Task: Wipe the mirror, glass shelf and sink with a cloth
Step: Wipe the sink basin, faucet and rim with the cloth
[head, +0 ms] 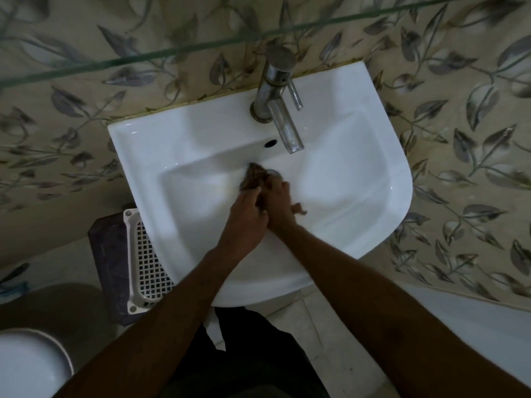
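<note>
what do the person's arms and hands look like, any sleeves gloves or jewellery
Both forearms are bare right up to the bottom edge of the picture, so no sleeves show. The left hand and the right hand wear no gloves. No watch, bracelet or ring can be made out, though the light is dim and the fingers are slightly blurred.

I see a chrome single-lever tap (275, 90) standing at the back of the basin, spout angled forward. Behind it, beige wall tiles printed with grey leaves (459, 116). Lower left, a white plastic lattice basket (146, 265) stands beside a dark purple bag or box (110, 265), touching it; can't tell which it is. A white rounded lid with a grey rim (28, 366) fills the bottom-left corner. Pale floor tiles (321, 340) below, and dark trousers (247, 366) at bottom centre.
</note>
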The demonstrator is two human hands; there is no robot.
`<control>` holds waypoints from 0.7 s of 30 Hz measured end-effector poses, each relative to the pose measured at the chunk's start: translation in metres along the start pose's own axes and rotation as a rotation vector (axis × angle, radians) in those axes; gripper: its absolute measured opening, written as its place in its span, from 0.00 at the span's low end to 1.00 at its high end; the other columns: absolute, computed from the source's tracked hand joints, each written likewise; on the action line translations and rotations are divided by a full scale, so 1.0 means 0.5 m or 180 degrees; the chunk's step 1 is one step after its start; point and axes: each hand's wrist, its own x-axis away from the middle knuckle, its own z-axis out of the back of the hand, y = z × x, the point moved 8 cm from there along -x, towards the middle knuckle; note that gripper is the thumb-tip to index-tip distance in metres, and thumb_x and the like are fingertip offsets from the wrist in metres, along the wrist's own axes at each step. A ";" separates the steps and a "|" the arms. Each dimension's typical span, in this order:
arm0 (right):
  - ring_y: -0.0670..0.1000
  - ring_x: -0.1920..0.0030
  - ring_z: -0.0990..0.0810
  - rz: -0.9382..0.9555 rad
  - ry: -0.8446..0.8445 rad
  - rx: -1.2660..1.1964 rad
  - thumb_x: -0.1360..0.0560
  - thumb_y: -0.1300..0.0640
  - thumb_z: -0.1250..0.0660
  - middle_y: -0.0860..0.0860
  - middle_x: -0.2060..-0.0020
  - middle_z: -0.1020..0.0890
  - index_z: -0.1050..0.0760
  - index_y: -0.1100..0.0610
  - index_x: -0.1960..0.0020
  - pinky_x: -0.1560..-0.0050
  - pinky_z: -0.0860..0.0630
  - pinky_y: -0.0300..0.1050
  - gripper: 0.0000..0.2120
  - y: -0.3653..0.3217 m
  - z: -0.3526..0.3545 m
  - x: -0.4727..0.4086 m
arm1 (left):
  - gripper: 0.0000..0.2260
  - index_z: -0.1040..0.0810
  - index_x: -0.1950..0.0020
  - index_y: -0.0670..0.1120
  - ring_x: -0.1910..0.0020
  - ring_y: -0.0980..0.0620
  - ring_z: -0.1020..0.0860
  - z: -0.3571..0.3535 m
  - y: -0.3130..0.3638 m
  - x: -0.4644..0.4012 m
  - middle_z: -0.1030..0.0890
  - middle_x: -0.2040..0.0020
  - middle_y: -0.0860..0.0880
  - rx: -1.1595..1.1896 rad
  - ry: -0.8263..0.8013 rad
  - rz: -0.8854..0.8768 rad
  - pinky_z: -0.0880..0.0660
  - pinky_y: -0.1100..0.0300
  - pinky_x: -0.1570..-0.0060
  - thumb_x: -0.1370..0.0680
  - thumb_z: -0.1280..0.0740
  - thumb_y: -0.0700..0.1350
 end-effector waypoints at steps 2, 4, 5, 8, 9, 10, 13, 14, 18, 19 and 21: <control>0.63 0.42 0.30 0.0511 -0.0113 -0.0250 0.22 0.58 0.38 0.61 0.41 0.27 0.26 0.62 0.38 0.43 0.28 0.54 0.15 -0.057 -0.028 0.036 | 0.26 0.34 0.24 0.46 0.26 0.47 0.34 0.015 0.003 -0.005 0.32 0.26 0.44 0.0003 0.0166 0.0051 0.35 0.48 0.26 0.22 0.36 0.40; 0.59 0.41 0.32 0.1002 -0.0183 -0.0139 0.21 0.56 0.38 0.57 0.40 0.28 0.27 0.56 0.35 0.43 0.33 0.47 0.15 -0.068 -0.023 0.053 | 0.25 0.33 0.24 0.47 0.27 0.47 0.34 0.024 0.002 -0.005 0.31 0.26 0.45 -0.0053 0.0193 0.0068 0.35 0.48 0.26 0.22 0.36 0.40; 0.55 0.40 0.33 0.1037 -0.0162 -0.0077 0.21 0.56 0.38 0.52 0.39 0.30 0.28 0.51 0.34 0.44 0.34 0.43 0.16 -0.049 -0.007 0.049 | 0.25 0.34 0.24 0.47 0.26 0.47 0.34 0.025 -0.001 -0.003 0.31 0.26 0.45 -0.0043 0.0132 0.0054 0.36 0.49 0.26 0.21 0.36 0.41; 0.55 0.39 0.35 0.0361 0.0113 0.0577 0.26 0.65 0.36 0.53 0.37 0.30 0.29 0.48 0.30 0.45 0.29 0.52 0.26 0.090 0.064 0.013 | 0.24 0.34 0.24 0.48 0.26 0.47 0.35 0.032 -0.013 0.010 0.33 0.25 0.47 0.0057 0.0003 -0.0028 0.40 0.56 0.27 0.20 0.36 0.42; 0.57 0.38 0.34 -0.0045 0.0292 0.0850 0.28 0.65 0.36 0.55 0.36 0.30 0.30 0.51 0.29 0.42 0.28 0.55 0.28 0.143 0.104 0.005 | 0.23 0.34 0.24 0.49 0.26 0.48 0.35 0.036 -0.016 0.014 0.33 0.25 0.48 0.0080 0.0005 -0.0041 0.41 0.59 0.28 0.19 0.37 0.42; 0.61 0.38 0.33 -0.0398 0.0542 0.1101 0.29 0.63 0.35 0.58 0.35 0.30 0.31 0.54 0.28 0.41 0.28 0.58 0.29 0.186 0.144 0.000 | 0.23 0.34 0.24 0.49 0.26 0.48 0.35 0.041 -0.018 0.018 0.32 0.25 0.48 0.0091 0.0029 -0.0055 0.41 0.60 0.28 0.19 0.37 0.42; 0.65 0.40 0.31 -0.1153 0.0730 0.1226 0.30 0.56 0.29 0.63 0.35 0.32 0.37 0.61 0.25 0.42 0.29 0.61 0.37 0.221 0.176 -0.009 | 0.23 0.34 0.24 0.48 0.26 0.49 0.35 0.057 -0.025 0.027 0.33 0.25 0.48 0.0119 0.0110 -0.0020 0.40 0.56 0.26 0.19 0.37 0.42; 0.65 0.39 0.32 -0.1299 0.0713 0.1035 0.29 0.55 0.28 0.63 0.34 0.33 0.39 0.62 0.24 0.41 0.29 0.61 0.38 0.208 0.163 -0.016 | 0.24 0.35 0.23 0.48 0.26 0.49 0.36 0.063 -0.028 0.030 0.33 0.25 0.48 0.0150 0.0133 0.0046 0.39 0.56 0.27 0.19 0.37 0.42; 0.63 0.36 0.34 -0.1408 0.0582 -0.0083 0.21 0.59 0.38 0.62 0.31 0.34 0.35 0.64 0.27 0.35 0.30 0.58 0.23 0.082 0.063 -0.047 | 0.27 0.39 0.21 0.47 0.24 0.49 0.38 0.090 -0.041 0.048 0.36 0.23 0.48 0.0198 0.0227 0.0256 0.41 0.58 0.27 0.20 0.36 0.43; 0.63 0.36 0.34 -0.1379 0.0518 -0.0266 0.20 0.60 0.40 0.61 0.30 0.35 0.33 0.64 0.29 0.34 0.31 0.57 0.20 0.045 0.037 -0.050 | 0.27 0.39 0.21 0.47 0.23 0.49 0.39 0.100 -0.041 0.054 0.37 0.22 0.48 0.0212 0.0281 0.0244 0.41 0.57 0.25 0.20 0.36 0.42; 0.63 0.33 0.35 -0.1292 0.0412 -0.0437 0.19 0.62 0.42 0.61 0.29 0.35 0.31 0.65 0.30 0.32 0.33 0.57 0.19 -0.022 0.003 -0.040 | 0.27 0.38 0.22 0.47 0.24 0.50 0.37 0.131 -0.035 0.067 0.35 0.23 0.48 0.0243 0.0504 0.0146 0.39 0.52 0.24 0.20 0.36 0.41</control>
